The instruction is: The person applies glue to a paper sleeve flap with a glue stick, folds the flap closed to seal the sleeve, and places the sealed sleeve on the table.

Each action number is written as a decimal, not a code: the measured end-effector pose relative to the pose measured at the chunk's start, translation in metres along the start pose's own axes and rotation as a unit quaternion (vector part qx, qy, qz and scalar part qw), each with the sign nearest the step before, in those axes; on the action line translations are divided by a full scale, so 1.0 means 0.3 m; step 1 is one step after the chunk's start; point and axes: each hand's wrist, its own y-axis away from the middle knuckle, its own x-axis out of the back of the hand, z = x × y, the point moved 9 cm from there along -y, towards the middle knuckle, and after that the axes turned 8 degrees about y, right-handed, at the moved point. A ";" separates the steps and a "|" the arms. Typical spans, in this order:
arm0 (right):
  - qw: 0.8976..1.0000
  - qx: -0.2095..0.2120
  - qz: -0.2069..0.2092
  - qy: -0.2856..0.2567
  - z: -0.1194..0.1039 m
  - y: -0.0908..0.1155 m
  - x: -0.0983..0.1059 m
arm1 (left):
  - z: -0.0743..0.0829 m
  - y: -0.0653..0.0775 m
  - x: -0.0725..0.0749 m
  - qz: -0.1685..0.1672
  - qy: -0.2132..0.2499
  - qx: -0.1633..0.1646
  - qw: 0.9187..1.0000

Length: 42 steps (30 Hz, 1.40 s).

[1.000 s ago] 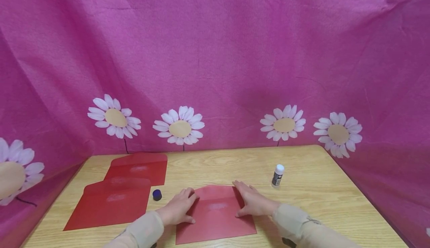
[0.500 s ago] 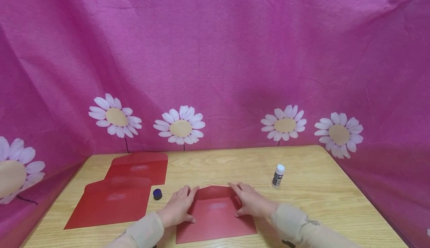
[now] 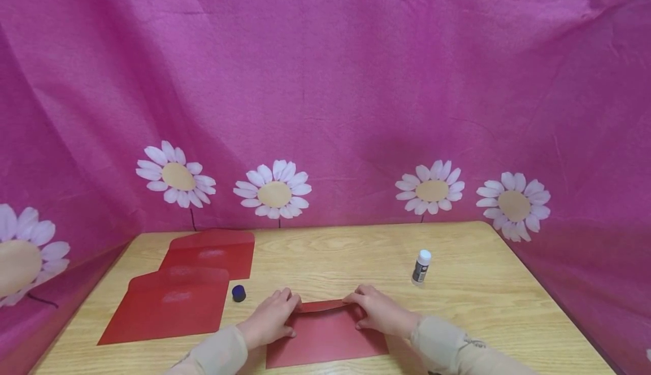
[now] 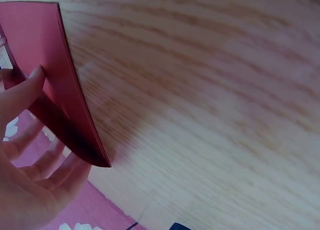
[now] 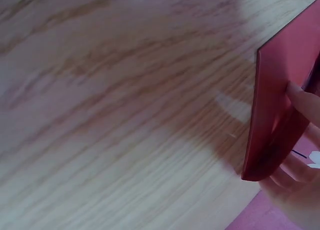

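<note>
A red envelope (image 3: 328, 338) lies in front of me, its flap (image 3: 321, 306) raised and bent toward me over the body. My left hand (image 3: 271, 317) grips it at the left end of the fold, and my right hand (image 3: 385, 313) mirrors that at the right end. In the left wrist view the thumb presses on the face of the envelope (image 4: 37, 34) while the fingers curl behind the flap. The right wrist view shows the right thumb on the envelope (image 5: 272, 79) and the fingers behind its curved flap. The underside of the flap's middle is hidden.
Two more red envelopes (image 3: 168, 310) with unfolded flaps and whitish smears overlap at the left of the wooden table (image 3: 478, 318). A dark blue cap (image 3: 238, 293) sits beside them. The glue stick (image 3: 421, 266) stands upright at the right. A pink daisy-print cloth (image 3: 351, 109) hangs behind.
The flap was lying back and has been lifted and folded toward me by both hands. The whitish smear on the envelope is now covered. Other things stay put.
</note>
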 end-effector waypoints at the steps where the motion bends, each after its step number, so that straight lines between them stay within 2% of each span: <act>1: 1.000 0.001 -0.002 -0.003 0.000 0.000 -0.002 | 0.001 0.000 0.000 -0.003 0.001 0.000 1.000; 6: 1.000 0.008 -0.012 -0.002 -0.005 0.002 -0.008 | 0.003 0.003 -0.006 -0.028 0.005 0.007 1.000; 11: 0.997 0.027 -0.036 0.055 -0.031 0.001 -0.017 | 0.012 0.007 -0.015 -0.049 -0.021 0.000 0.999; 14: 0.991 0.021 -0.076 0.103 -0.048 0.001 -0.036 | 0.016 0.010 -0.021 -0.055 -0.034 -0.010 0.998; 18: 0.979 -0.016 -0.158 0.125 -0.069 0.004 -0.080 | 0.009 0.016 -0.029 -0.074 -0.024 -0.007 0.997; 21: 0.974 -0.033 -0.198 0.105 -0.097 0.003 -0.104 | 0.007 0.025 -0.033 -0.099 -0.018 -0.001 0.995; 25: 0.971 -0.038 -0.222 0.077 -0.144 -0.014 -0.120 | 0.013 0.035 -0.037 -0.123 -0.018 -0.002 0.992; 33: 0.962 -0.037 -0.265 0.057 -0.226 -0.080 -0.179 | -0.003 0.040 -0.050 -0.143 -0.030 0.006 0.989; 38: 0.956 -0.047 -0.288 0.021 -0.229 -0.084 -0.188 | 0.001 0.045 -0.049 -0.142 -0.035 0.001 0.989; 42: 0.959 -0.035 -0.280 -0.019 -0.208 -0.062 -0.169 | 0.010 0.043 -0.049 -0.141 -0.041 -0.003 0.989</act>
